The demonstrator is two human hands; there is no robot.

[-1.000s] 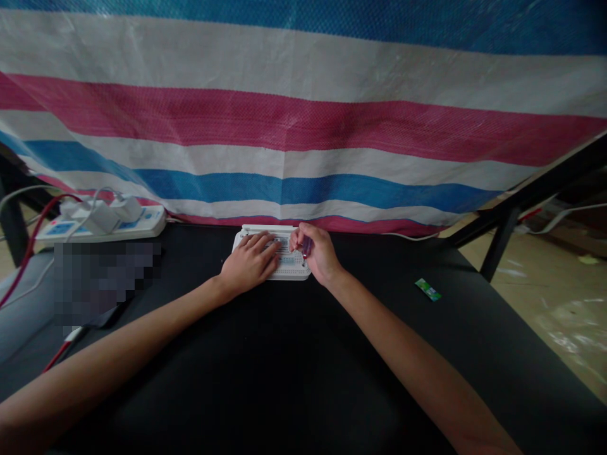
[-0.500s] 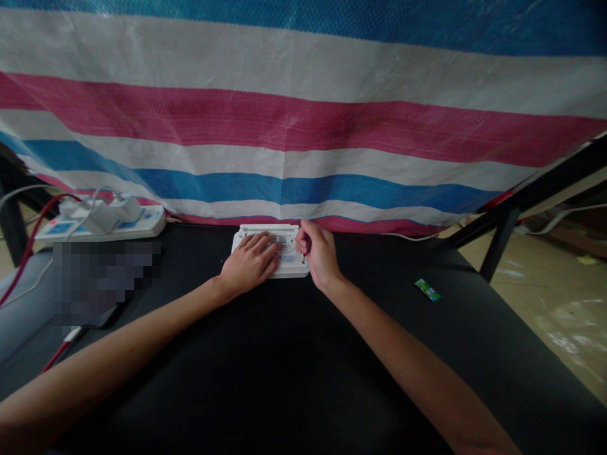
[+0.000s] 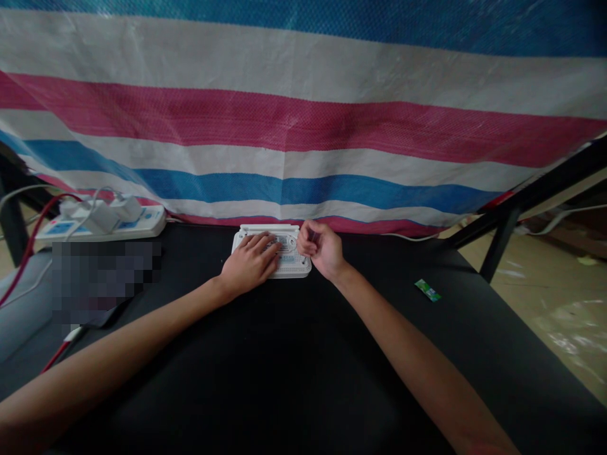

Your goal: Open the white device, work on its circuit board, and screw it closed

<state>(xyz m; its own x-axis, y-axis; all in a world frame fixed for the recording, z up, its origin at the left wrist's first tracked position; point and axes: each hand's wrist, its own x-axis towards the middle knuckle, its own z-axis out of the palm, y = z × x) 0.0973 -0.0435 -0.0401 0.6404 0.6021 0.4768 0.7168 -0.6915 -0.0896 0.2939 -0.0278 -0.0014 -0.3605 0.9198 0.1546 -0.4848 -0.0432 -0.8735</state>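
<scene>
Casing (image 3: 290,268) is set far back on the surface (image 3: 265,366), partly covered by the spread left grip (image 3: 251,259); by its right end the right grip (image 3: 325,249) is curled, whether pinching anything cannot be told.

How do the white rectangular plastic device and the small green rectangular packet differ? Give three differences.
Size: the white rectangular plastic device is larger than the small green rectangular packet.
Contact: the left hand rests on the device; neither hand touches the packet.
Pose: the device's long edges run nearly level across the view; the packet's slant.
Shared: both lie on the black table.
</scene>
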